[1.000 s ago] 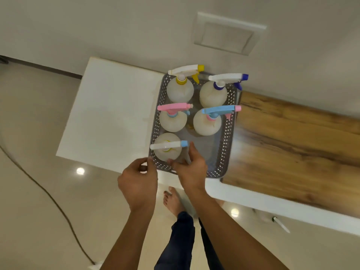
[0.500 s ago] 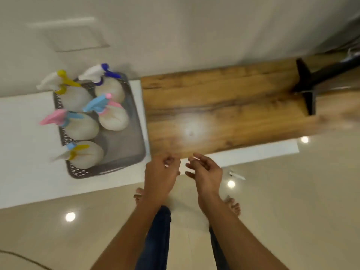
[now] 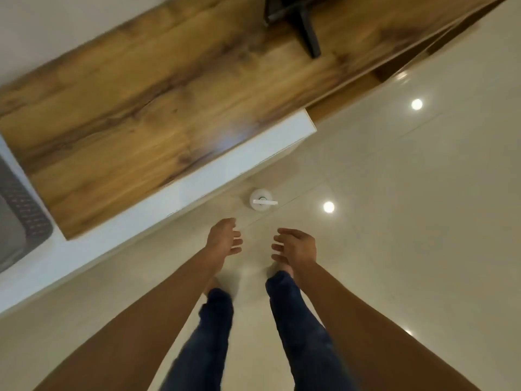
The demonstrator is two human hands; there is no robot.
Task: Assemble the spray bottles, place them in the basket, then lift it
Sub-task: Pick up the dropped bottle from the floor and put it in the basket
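Observation:
A white spray bottle (image 3: 260, 202) with a white trigger head stands on the tiled floor, just off the table's front edge. My left hand (image 3: 223, 237) and my right hand (image 3: 295, 246) hang over the floor a little nearer than the bottle, both empty with fingers loosely apart. Only a corner of the grey perforated basket (image 3: 26, 218) shows at the far left edge, resting on the white part of the table. The bottles inside it are out of view.
A wood-topped table (image 3: 158, 103) with a white front edge runs diagonally across the upper left. A black stand (image 3: 301, 21) sits on it at the top. My legs in blue trousers are below my hands. Glossy floor tiles spread to the right.
The view has swung right, away from the basket. Both hands left the basket's near rim and now hover empty over the floor near the standing bottle.

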